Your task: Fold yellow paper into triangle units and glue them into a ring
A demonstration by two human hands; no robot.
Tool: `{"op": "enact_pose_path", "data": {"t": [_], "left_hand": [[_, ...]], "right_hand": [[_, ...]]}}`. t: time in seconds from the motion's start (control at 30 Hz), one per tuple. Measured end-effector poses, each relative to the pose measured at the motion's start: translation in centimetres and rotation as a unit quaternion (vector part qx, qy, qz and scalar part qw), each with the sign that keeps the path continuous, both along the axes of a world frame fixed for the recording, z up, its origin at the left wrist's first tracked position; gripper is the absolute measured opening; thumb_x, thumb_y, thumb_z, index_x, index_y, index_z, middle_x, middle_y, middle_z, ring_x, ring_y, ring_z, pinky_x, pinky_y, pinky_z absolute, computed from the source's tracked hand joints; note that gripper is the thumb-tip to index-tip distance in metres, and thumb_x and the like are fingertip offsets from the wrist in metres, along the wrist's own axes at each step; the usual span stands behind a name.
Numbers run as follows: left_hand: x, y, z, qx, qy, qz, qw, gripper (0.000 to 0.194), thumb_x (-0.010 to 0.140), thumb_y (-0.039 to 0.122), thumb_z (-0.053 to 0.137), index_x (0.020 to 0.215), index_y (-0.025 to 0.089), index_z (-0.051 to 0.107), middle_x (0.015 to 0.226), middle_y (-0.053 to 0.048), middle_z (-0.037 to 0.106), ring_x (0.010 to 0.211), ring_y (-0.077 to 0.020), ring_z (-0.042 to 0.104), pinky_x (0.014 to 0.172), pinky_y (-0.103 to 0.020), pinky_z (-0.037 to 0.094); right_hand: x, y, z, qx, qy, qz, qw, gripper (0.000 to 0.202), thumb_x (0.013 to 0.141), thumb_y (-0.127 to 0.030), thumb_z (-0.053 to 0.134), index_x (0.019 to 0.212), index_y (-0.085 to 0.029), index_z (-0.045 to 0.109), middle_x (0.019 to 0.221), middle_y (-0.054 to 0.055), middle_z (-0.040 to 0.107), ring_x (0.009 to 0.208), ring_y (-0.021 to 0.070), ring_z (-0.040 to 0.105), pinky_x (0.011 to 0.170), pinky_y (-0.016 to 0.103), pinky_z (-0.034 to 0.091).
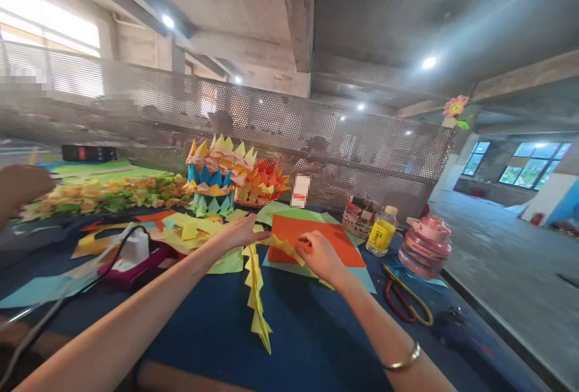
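A chain of folded yellow paper (256, 295) hangs down over the dark blue cloth, and its upper part bends right across the orange sheets. My left hand (242, 232) is at the bend of the chain, with its fingers stretched towards the right. Over the right-hand stretch of the chain is my right hand (319, 253), its fingers curled and spread above the paper. Orange sheets (335, 241) lie beneath it on light blue and green paper. Whether either hand touches the chain is hard to make out.
Behind stand folded-paper crowns (212, 178). A power strip (140, 265) with cables sits left, near scattered yellow paper (192, 229). Rightwards are a yellow-labelled bottle (382, 232), a pink jug (425, 247) and scissors (407, 298). Another person's hand (27, 187) is at far left.
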State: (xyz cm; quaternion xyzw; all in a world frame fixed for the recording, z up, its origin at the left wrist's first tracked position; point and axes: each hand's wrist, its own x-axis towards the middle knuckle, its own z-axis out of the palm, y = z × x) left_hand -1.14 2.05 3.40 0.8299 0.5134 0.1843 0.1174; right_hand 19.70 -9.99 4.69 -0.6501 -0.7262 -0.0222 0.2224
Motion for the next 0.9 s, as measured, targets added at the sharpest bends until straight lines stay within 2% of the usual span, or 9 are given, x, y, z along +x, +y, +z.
{"op": "enact_pose_path", "data": {"t": [0.17,0.33,0.47,0.6,0.73,0.9], "left_hand": [[0.5,0.9,-1.1,-0.03,-0.021,-0.007,0.999,0.084,0.062,0.068,0.059,0.123,0.01,0.051,0.108,-0.014,0.065,0.096,-0.0309,0.062,0.071,-0.029,0.047],[0.5,1.0,-1.9,-0.064,-0.04,-0.009,0.997,0.078,0.057,0.051,0.07,0.121,0.011,0.052,0.106,-0.012,0.066,0.092,-0.0265,0.064,0.066,-0.025,0.048],[0.4,0.7,-2.1,-0.101,-0.058,-0.011,0.993,0.075,0.055,0.036,0.073,0.123,0.015,0.049,0.11,-0.01,0.064,0.089,-0.0229,0.065,0.056,-0.021,0.048],[0.3,0.3,-2.2,-0.115,-0.07,-0.018,0.991,0.075,0.054,0.029,0.072,0.124,0.017,0.047,0.115,-0.009,0.062,0.082,-0.0197,0.065,0.048,-0.018,0.044],[0.2,0.2,-2.3,-0.093,-0.061,-0.024,0.993,0.068,0.055,0.027,0.069,0.12,0.013,0.052,0.096,-0.007,0.066,0.076,-0.0196,0.064,0.05,-0.02,0.043],[0.0,0.4,-2.2,-0.05,-0.034,-0.029,0.998,0.048,0.057,0.024,0.064,0.104,0.018,0.063,0.08,-0.001,0.066,0.078,-0.0207,0.062,0.058,-0.022,0.041]], "right_hand": [[-3.0,2.8,0.4,-0.037,-0.084,-0.019,0.996,0.027,0.082,-0.031,0.058,0.104,-0.016,0.065,0.11,0.012,0.064,0.106,0.0234,0.056,0.087,0.031,0.04],[-4.7,4.0,-0.6,-0.065,-0.142,-0.052,0.986,0.02,0.082,-0.023,0.054,0.095,-0.015,0.068,0.1,0.016,0.068,0.104,0.027,0.058,0.084,0.034,0.041],[-4.3,3.8,-0.7,-0.082,-0.155,-0.062,0.983,0.02,0.085,-0.023,0.049,0.095,-0.017,0.066,0.098,0.013,0.069,0.095,0.0244,0.063,0.073,0.03,0.043],[-3.6,3.1,-0.3,-0.084,-0.157,-0.07,0.982,0.02,0.085,-0.022,0.049,0.096,-0.019,0.065,0.099,0.011,0.068,0.096,0.0228,0.062,0.07,0.028,0.042],[-3.3,2.6,-0.1,-0.09,-0.16,-0.077,0.98,0.02,0.084,-0.018,0.049,0.094,-0.016,0.066,0.096,0.014,0.068,0.093,0.0236,0.063,0.069,0.028,0.042],[-3.0,2.6,0.1,-0.094,-0.155,-0.074,0.981,0.022,0.082,-0.015,0.049,0.095,-0.014,0.066,0.096,0.016,0.068,0.093,0.0238,0.062,0.069,0.028,0.04]]}}
